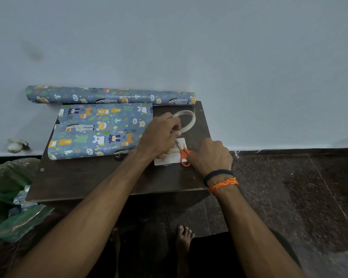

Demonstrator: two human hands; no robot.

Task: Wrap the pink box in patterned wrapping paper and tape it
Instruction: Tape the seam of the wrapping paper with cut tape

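Wrapped box [100,130] lies left-centre on bench [84,177], paper roll [109,95] just behind it. Left hand [159,135] grip pinches tape roll [186,120], centre frame. Right hand [211,157] grip curls round orange scissors [184,154], blades twd tape, over white card [169,157].

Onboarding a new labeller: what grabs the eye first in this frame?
The wrapped box in blue animal-print paper sits left on the dark table, a matching roll behind it by the wall. At centre, the left hand holds a tape ring while the right hand grips orange scissors.
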